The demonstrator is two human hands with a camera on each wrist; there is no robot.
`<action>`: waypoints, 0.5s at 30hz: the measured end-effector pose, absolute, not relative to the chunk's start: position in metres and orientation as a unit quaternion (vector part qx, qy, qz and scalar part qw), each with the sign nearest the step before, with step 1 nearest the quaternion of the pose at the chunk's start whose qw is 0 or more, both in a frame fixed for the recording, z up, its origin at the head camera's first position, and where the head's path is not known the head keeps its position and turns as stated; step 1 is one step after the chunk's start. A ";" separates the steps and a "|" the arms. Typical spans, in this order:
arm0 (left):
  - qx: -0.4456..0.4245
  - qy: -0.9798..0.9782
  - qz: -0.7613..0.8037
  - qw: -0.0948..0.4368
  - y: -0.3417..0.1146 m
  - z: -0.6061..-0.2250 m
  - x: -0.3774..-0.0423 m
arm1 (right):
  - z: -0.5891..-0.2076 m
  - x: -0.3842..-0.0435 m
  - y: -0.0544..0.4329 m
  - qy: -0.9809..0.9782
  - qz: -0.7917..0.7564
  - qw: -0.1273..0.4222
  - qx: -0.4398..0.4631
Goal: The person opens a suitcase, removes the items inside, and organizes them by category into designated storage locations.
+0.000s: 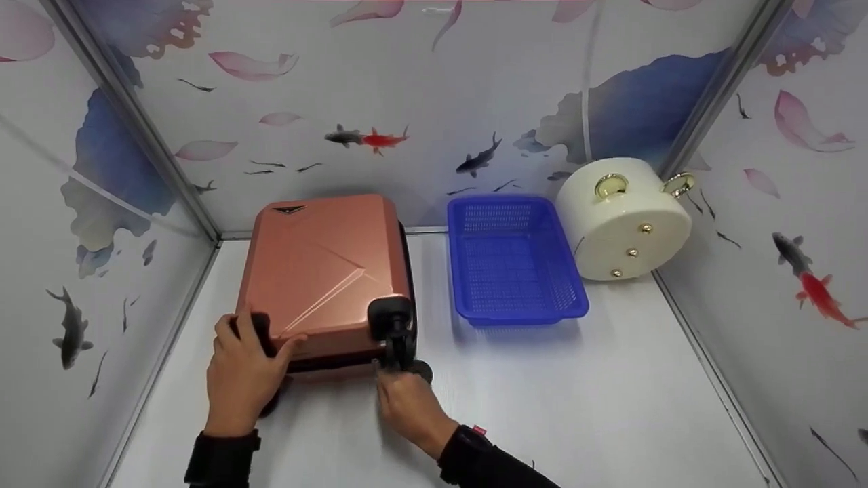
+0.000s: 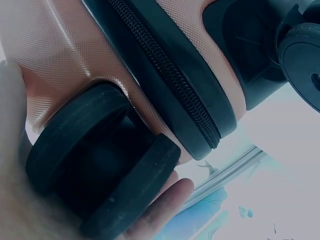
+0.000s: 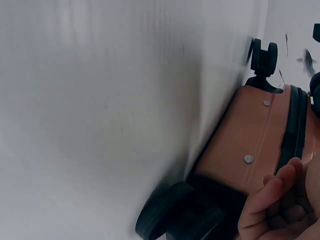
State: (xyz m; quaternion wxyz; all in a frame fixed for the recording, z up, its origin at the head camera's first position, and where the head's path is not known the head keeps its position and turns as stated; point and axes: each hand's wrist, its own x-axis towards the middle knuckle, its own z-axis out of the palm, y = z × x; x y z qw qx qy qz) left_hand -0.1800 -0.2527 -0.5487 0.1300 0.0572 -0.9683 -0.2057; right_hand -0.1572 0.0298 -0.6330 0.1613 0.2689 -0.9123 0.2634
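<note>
A copper-coloured hard-shell suitcase (image 1: pixel 325 251) lies flat, its wheeled end facing me. My left hand (image 1: pixel 241 379) grips its near left corner, thumb on the front edge. In the left wrist view a black double caster wheel (image 2: pixel 80 135) sits against the palm, with fingertips showing behind it. The black zip band (image 2: pixel 170 70) runs beside it. My right hand (image 1: pixel 410 403) holds the near right caster wheel (image 1: pixel 399 342) with curled fingers. In the right wrist view those fingers (image 3: pixel 270 195) are curled beside the suitcase's riveted end; the hand hides the held wheel.
Right of the suitcase stands a blue perforated plastic basket (image 1: pixel 519 271). Beside it a cream round case (image 1: pixel 624 224) with gold rings and studs leans by the back right corner. Printed wall panels (image 1: pixel 434 81) enclose the white table (image 1: pixel 610 407) on three sides.
</note>
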 end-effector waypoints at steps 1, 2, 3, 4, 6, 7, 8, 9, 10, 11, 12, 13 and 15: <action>0.056 -0.968 -0.207 0.132 -0.253 -0.549 -0.180 | -0.632 -0.157 0.024 -0.912 0.262 0.156 0.273; 0.054 -0.967 -0.209 0.135 -0.252 -0.549 -0.181 | -0.632 -0.158 0.019 -0.913 0.257 0.154 0.278; 0.051 -0.966 -0.211 0.137 -0.251 -0.550 -0.181 | -0.631 -0.158 0.014 -0.913 0.255 0.150 0.281; 0.049 -0.966 -0.214 0.139 -0.251 -0.551 -0.181 | -0.630 -0.158 0.009 -0.913 0.254 0.147 0.285; 0.047 -0.965 -0.217 0.142 -0.250 -0.552 -0.182 | -0.629 -0.159 0.001 -0.913 0.251 0.139 0.292; 0.047 -0.964 -0.219 0.142 -0.250 -0.553 -0.182 | -0.628 -0.160 -0.003 -0.912 0.251 0.134 0.295; 0.048 -0.964 -0.221 0.141 -0.250 -0.553 -0.182 | -0.627 -0.160 -0.007 -0.912 0.252 0.128 0.298; 0.050 -0.964 -0.223 0.139 -0.251 -0.553 -0.183 | -0.626 -0.160 -0.010 -0.912 0.252 0.119 0.301; 0.052 -0.963 -0.225 0.136 -0.252 -0.553 -0.183 | -0.625 -0.161 -0.014 -0.912 0.249 0.112 0.305; 0.055 -0.963 -0.227 0.134 -0.253 -0.553 -0.183 | -0.624 -0.161 -0.017 -0.912 0.247 0.105 0.310; 0.057 -0.963 -0.229 0.132 -0.254 -0.552 -0.182 | -0.623 -0.161 -0.019 -0.912 0.244 0.101 0.314; 0.058 -0.963 -0.230 0.130 -0.255 -0.552 -0.182 | -0.622 -0.162 -0.022 -0.911 0.244 0.096 0.318; 0.061 -0.962 -0.231 0.129 -0.256 -0.551 -0.182 | -0.622 -0.163 -0.025 -0.910 0.244 0.092 0.323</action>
